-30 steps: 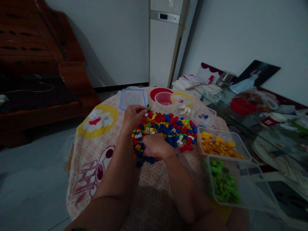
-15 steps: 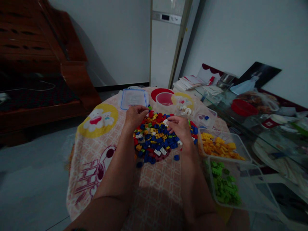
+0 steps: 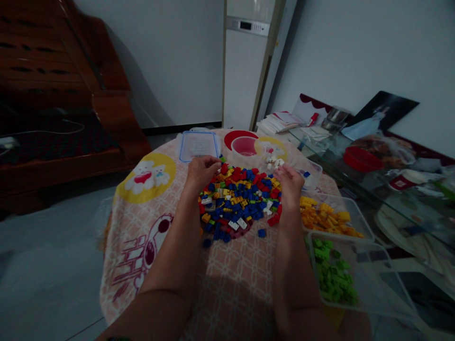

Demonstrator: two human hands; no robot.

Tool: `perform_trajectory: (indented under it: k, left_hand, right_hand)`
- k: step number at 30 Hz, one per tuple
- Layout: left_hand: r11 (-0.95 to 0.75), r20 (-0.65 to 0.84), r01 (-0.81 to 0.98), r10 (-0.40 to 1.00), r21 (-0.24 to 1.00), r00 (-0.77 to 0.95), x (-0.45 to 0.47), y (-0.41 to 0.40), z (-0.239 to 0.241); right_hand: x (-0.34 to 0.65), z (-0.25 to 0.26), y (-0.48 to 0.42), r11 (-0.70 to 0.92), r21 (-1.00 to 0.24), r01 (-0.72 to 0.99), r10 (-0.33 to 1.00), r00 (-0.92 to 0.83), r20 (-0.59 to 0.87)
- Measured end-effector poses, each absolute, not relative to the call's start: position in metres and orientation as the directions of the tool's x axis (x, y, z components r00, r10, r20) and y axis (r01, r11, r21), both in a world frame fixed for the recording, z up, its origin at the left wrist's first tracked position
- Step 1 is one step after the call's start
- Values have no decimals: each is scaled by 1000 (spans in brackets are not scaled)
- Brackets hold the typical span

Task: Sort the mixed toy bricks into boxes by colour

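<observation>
A mixed heap of toy building bricks (image 3: 245, 199) in blue, red, yellow and white lies on the cloth-covered table. At the heap's far left edge is my left hand (image 3: 202, 171), its fingers pinched; anything between them is too small to name. My right hand (image 3: 290, 185) is above the heap's right edge, fingers closed on a white brick mostly hidden by them. Just beyond those fingertips sit several white bricks (image 3: 274, 162) in a clear container. Two loose white bricks (image 3: 238, 224) lie at the heap's near side, and a blue brick (image 3: 262, 233) lies apart.
Clear boxes of yellow bricks (image 3: 327, 218) and green bricks (image 3: 334, 274) stand at the right. Toward the back are a blue-rimmed lid (image 3: 199, 146), a round tub (image 3: 244, 146) and a red lid (image 3: 231, 138). A cluttered glass table (image 3: 320, 156) adjoins on the right.
My right hand has moved right from the middle of the heap toward the white bricks' container, taking a white brick off the heap. My left hand has stayed nearly still.
</observation>
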State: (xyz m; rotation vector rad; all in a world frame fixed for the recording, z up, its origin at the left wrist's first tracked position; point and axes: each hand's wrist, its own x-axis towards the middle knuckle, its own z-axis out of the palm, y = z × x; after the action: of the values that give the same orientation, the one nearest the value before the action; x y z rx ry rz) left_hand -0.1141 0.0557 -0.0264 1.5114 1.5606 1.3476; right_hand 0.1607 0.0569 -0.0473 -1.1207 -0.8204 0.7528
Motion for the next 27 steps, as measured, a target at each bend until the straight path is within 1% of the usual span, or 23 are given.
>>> perform_trajectory:
  k: [3, 6, 8, 10, 12, 14, 16, 18, 19, 21, 23, 25, 27]
  left_hand:
    - [-152, 231, 353, 953, 923, -193, -114, 55, -25]
    - [-160, 238, 345, 951, 925, -197, -114, 55, -24]
    - [-175, 259, 342, 942, 923, -216, -116, 55, -24]
    - [-194, 280, 330, 930, 924, -239, -118, 54, -23]
    - [-206, 292, 314, 921, 927, -258, -120, 54, -22]
    - [-210, 299, 304, 912, 929, -281, -121, 53, -21]
    - [-213, 304, 298, 903, 931, -305, -121, 52, -20]
    - [-214, 303, 285, 897, 934, -321, -121, 52, -19]
    - [-214, 300, 276, 897, 937, -324, -120, 51, -19]
    - [-210, 289, 257, 901, 943, -323, -120, 51, -18]
    - [-201, 275, 242, 905, 949, -325, -119, 51, -17]
    - [-194, 265, 233, 907, 953, -326, -119, 50, -17]
    - [-187, 257, 229, 910, 955, -326, -120, 50, -17]
  right_hand:
    - [155, -39, 45, 203, -977, -61, 906, 391, 164]
    - [146, -29, 34, 127, -992, 27, 974, 185, 130]
    - [136, -24, 28, 99, -989, 112, 994, 44, 104]
    - [121, -20, 23, 118, -972, 204, 992, -65, 107]
    - [101, -18, 19, 186, -937, 296, 976, -167, 140]
    - [75, -19, 13, 351, -854, 384, 921, -307, 241]
    - [48, -24, 6, 525, -706, 476, 841, -421, 341]
    - [25, -32, -1, 657, -523, 543, 748, -557, 361]
    - [16, -37, -5, 695, -435, 573, 717, -603, 350]
    - [4, -47, -10, 729, -295, 618, 685, -654, 321]
    - [0, -55, -12, 736, -216, 642, 676, -671, 305]
    - [1, -58, -13, 734, -187, 653, 677, -677, 289]
    - [4, -58, -12, 731, -189, 656, 681, -681, 270]
